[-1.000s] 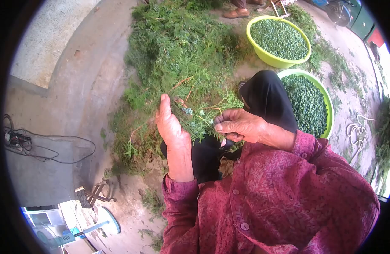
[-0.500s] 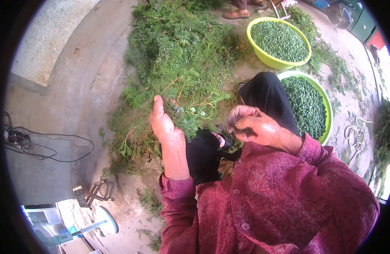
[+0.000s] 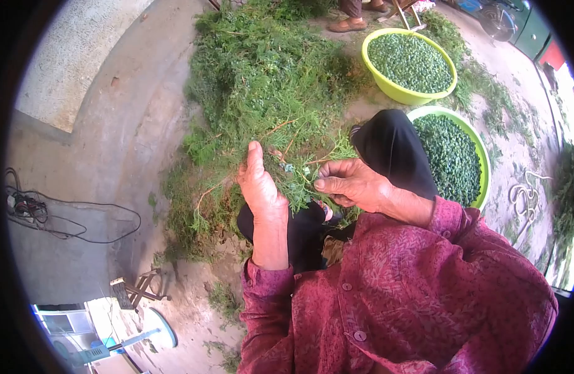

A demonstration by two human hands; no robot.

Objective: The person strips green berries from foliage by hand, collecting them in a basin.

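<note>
My left hand (image 3: 263,190) is closed around a leafy evergreen branch (image 3: 296,188), its thumb pointing up. Small pale-green cones (image 3: 289,167) and brownish stems show among the branch's flat, scaly leaves. On the branch's right side, the fingertips of my right hand (image 3: 358,186) pinch at its edge. Whether a single cone sits between those fingertips is hidden. Beyond both hands spreads a big heap of cut evergreen branches (image 3: 256,81).
To the right stand a yellow basin (image 3: 404,96) and a light-green basin (image 3: 484,159), both full of small green cones. Another person's shoe (image 3: 347,25) is at the top. A black cable (image 3: 100,201), a small wooden stool (image 3: 136,291) and a fan (image 3: 157,327) lie left.
My right hand has come left and now meets the branch, where before it was apart from it. My left hand has shifted slightly right with the branch.
</note>
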